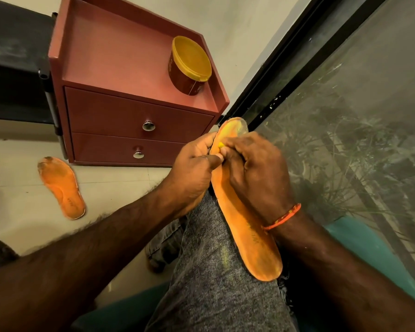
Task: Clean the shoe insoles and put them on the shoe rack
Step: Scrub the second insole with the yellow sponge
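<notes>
An orange insole (247,226) lies lengthwise along my right thigh, its toe end pointing away from me. My left hand (192,168) pinches the insole's left edge near the toe end. My right hand (252,168) rests on top of the insole, its fingers closed on a small yellow piece (220,145) pressed against the insole. What that piece is I cannot tell. A second orange insole (61,186), dirty at its toe end, lies on the floor to the left. A black rack (15,68) stands at the far left.
A dark red two-drawer cabinet (134,130) stands straight ahead, with a round tub with a yellow lid (191,64) on its top. A glass pane in a black frame (345,116) runs along my right. I sit on a teal seat (359,245) over a tiled floor.
</notes>
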